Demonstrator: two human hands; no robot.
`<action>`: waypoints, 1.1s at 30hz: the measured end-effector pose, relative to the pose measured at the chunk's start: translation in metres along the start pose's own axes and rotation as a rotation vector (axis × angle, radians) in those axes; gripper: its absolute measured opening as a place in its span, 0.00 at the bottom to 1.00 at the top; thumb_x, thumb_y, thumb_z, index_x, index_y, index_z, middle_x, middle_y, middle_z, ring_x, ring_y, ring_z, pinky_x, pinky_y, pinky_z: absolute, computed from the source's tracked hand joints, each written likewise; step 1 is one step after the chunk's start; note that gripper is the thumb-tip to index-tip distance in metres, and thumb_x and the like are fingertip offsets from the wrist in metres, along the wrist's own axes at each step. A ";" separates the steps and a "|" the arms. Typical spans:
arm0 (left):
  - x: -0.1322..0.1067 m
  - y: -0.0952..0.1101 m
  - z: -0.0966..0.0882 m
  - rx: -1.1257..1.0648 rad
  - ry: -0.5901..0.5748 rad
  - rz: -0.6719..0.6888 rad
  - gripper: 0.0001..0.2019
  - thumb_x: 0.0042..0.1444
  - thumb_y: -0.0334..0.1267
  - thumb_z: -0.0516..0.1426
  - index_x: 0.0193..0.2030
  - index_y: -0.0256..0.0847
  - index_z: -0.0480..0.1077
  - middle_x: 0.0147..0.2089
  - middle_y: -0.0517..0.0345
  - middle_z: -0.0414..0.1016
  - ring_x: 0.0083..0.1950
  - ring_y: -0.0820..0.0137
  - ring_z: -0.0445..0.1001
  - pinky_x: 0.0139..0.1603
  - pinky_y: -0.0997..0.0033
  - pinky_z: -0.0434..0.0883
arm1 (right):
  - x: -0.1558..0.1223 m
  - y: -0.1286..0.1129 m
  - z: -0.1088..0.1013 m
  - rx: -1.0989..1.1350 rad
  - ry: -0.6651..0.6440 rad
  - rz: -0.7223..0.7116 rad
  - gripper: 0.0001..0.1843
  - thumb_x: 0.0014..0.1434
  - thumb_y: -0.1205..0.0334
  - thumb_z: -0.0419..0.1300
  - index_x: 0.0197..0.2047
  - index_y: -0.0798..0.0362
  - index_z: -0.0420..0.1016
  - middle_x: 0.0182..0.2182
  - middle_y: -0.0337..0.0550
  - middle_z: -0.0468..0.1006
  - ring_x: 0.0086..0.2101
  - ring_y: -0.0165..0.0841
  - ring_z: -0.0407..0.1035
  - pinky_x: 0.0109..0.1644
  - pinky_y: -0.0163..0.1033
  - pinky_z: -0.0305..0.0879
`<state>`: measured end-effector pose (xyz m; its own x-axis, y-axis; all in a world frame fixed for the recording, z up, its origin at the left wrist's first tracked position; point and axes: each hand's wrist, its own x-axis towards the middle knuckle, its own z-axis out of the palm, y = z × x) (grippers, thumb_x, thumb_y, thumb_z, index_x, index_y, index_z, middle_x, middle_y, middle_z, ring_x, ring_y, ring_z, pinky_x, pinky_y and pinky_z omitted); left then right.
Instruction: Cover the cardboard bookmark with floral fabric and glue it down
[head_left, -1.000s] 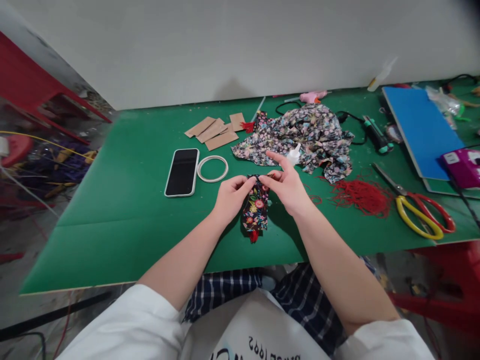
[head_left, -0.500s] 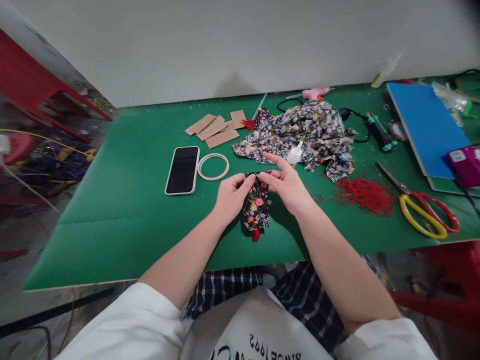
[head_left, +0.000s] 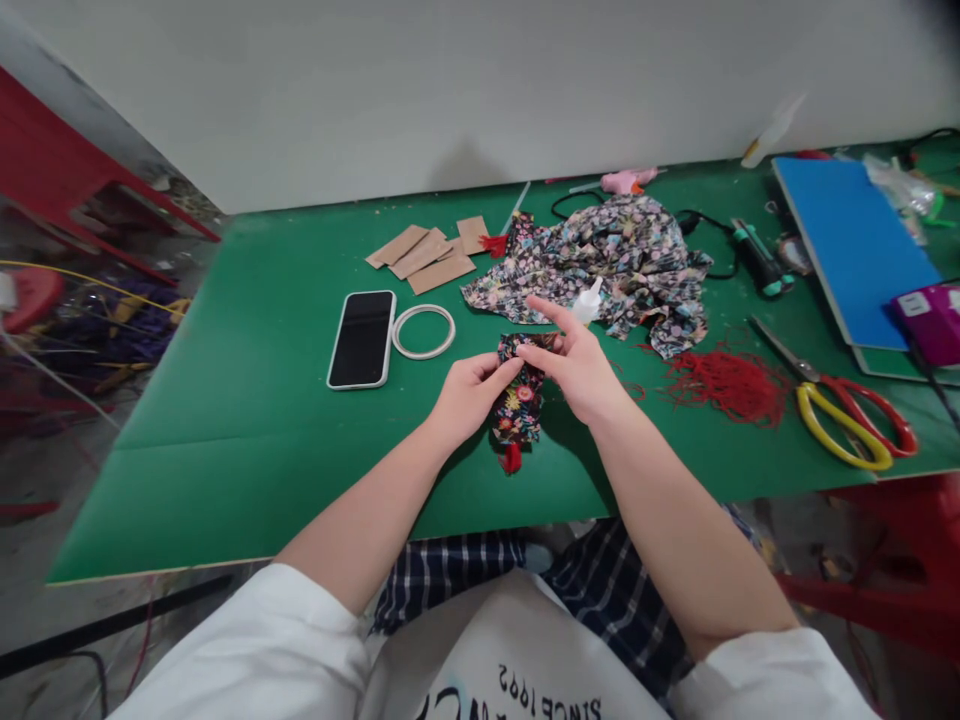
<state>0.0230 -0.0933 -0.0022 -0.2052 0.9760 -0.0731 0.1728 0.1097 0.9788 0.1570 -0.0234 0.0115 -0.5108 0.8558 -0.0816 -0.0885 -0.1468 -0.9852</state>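
Observation:
A small strip of dark floral fabric (head_left: 519,408) with a red tuft (head_left: 511,459) at its lower end hangs between my hands, near the table's front edge. My left hand (head_left: 471,393) pinches its upper left side, thumb on top. Gripping the upper right part, my right hand (head_left: 581,370) has its thumb on the cloth and its index finger stretched out. Just past that finger stands a white glue bottle (head_left: 587,303), in front of a crumpled heap of floral fabric (head_left: 630,245).
The green table (head_left: 247,440) carries a phone (head_left: 361,340), a pale ring (head_left: 424,332) and cardboard pieces (head_left: 427,257). Red threads (head_left: 731,386), large scissors (head_left: 840,405), a blue board (head_left: 855,240) and a purple box (head_left: 930,320) lie right. A pink glue gun (head_left: 626,182) rests behind.
The upper edge of the fabric strip has shifted slightly away from me and to the right, showing more cloth above my thumbs. Both hands keep hold of it.

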 end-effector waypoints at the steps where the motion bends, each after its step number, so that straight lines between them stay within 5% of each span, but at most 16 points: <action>1: 0.000 0.001 0.000 -0.012 -0.015 -0.011 0.21 0.51 0.54 0.57 0.21 0.36 0.65 0.20 0.65 0.61 0.23 0.79 0.56 0.24 0.76 0.53 | 0.001 0.001 -0.001 -0.005 0.019 -0.025 0.32 0.47 0.61 0.65 0.56 0.43 0.63 0.27 0.34 0.70 0.28 0.31 0.66 0.37 0.43 0.68; 6: 0.000 0.002 0.001 -0.022 -0.078 -0.049 0.19 0.49 0.53 0.59 0.23 0.36 0.70 0.21 0.63 0.67 0.23 0.78 0.58 0.25 0.77 0.56 | 0.003 0.003 -0.002 0.021 0.115 -0.141 0.31 0.47 0.62 0.66 0.55 0.43 0.64 0.32 0.35 0.73 0.32 0.30 0.68 0.42 0.42 0.69; 10: 0.000 0.002 0.000 0.009 0.013 -0.008 0.21 0.50 0.51 0.59 0.18 0.36 0.64 0.18 0.65 0.59 0.22 0.79 0.54 0.23 0.77 0.52 | 0.001 0.001 0.000 0.057 0.034 -0.011 0.38 0.47 0.63 0.66 0.60 0.42 0.57 0.27 0.33 0.74 0.30 0.31 0.70 0.41 0.43 0.70; 16: -0.001 0.002 0.000 -0.035 -0.051 -0.052 0.21 0.48 0.54 0.60 0.21 0.35 0.67 0.19 0.65 0.59 0.23 0.79 0.55 0.24 0.76 0.52 | 0.001 -0.002 -0.004 0.060 0.102 -0.048 0.40 0.47 0.62 0.66 0.61 0.43 0.55 0.31 0.36 0.77 0.33 0.32 0.73 0.40 0.41 0.72; 21: 0.000 0.003 -0.002 0.030 0.034 0.007 0.22 0.48 0.53 0.60 0.19 0.35 0.65 0.18 0.67 0.56 0.22 0.80 0.52 0.23 0.77 0.49 | 0.003 0.000 -0.008 0.022 -0.016 0.022 0.49 0.45 0.61 0.68 0.65 0.41 0.46 0.29 0.34 0.76 0.30 0.32 0.72 0.39 0.42 0.72; 27: 0.001 0.003 0.000 -0.128 -0.100 -0.101 0.19 0.45 0.53 0.61 0.27 0.35 0.71 0.23 0.62 0.68 0.24 0.77 0.62 0.26 0.76 0.59 | 0.005 0.002 -0.009 0.021 0.091 -0.093 0.51 0.44 0.62 0.67 0.66 0.44 0.45 0.26 0.32 0.71 0.27 0.30 0.70 0.42 0.43 0.71; 33: 0.002 0.000 -0.002 -0.105 0.003 -0.062 0.18 0.46 0.51 0.62 0.26 0.34 0.72 0.22 0.63 0.67 0.23 0.79 0.62 0.24 0.78 0.59 | 0.004 0.001 -0.005 0.049 0.018 -0.072 0.49 0.43 0.62 0.68 0.65 0.44 0.48 0.41 0.40 0.74 0.30 0.29 0.70 0.40 0.41 0.72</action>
<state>0.0205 -0.0912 -0.0024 -0.2152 0.9674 -0.1338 0.0580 0.1494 0.9871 0.1594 -0.0173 0.0090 -0.4866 0.8735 -0.0143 -0.1664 -0.1088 -0.9800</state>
